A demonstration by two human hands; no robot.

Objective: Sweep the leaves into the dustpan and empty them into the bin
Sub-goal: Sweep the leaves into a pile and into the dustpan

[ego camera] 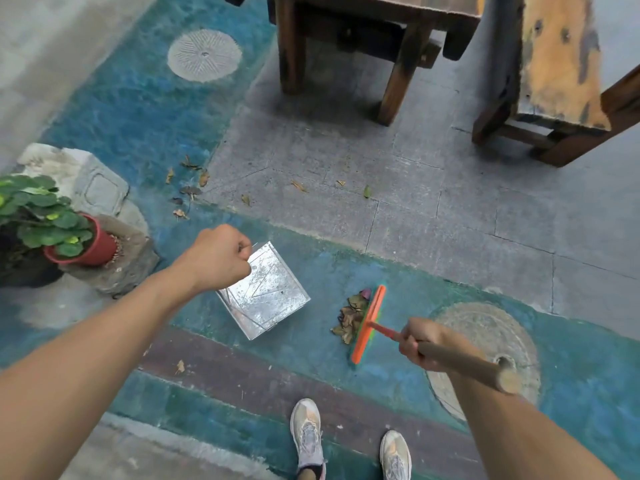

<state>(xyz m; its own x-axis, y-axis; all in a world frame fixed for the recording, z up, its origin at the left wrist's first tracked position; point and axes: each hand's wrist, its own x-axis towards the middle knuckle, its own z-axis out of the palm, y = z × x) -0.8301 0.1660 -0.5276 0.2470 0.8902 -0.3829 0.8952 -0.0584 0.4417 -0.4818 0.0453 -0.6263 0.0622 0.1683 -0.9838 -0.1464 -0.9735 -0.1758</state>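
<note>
The sweeping is underway but nowhere near finished. The person stands over a painted blue-green floor (450,282), working both hands at once. The left hand (216,259) is a closed fist; its grip is wrapped tight on what looks like a thin wire handle rising from the dustpan (265,292), though the handle itself is too fine to see clearly. The right hand (420,342) has its grip closed around the wooden shaft of the broom (369,323), whose orange head rests on the floor.

Pressed against the left face of that broom head is 1 small heap of leaves (349,315), brown and curled, dry-looking, with a purplish scrap at the top. The heap lies between broom and dustpan, near the pan but apart from it, so nothing has gone in yet as far as I can see: the pan's metal surface shows bare, scuffed and silvery, with no leaves on it.

More remains. Scattered leaves (188,188) lie loose further off along the edge where blue paint meets grey paving, beside a potted plant (52,223), and 1 stray leaf (180,366) sits on the brown stripe close to the person's shoes. I would judge all of these are to be gathered after this heap. No bin is in view, so the emptying step lies entirely ahead.
</note>
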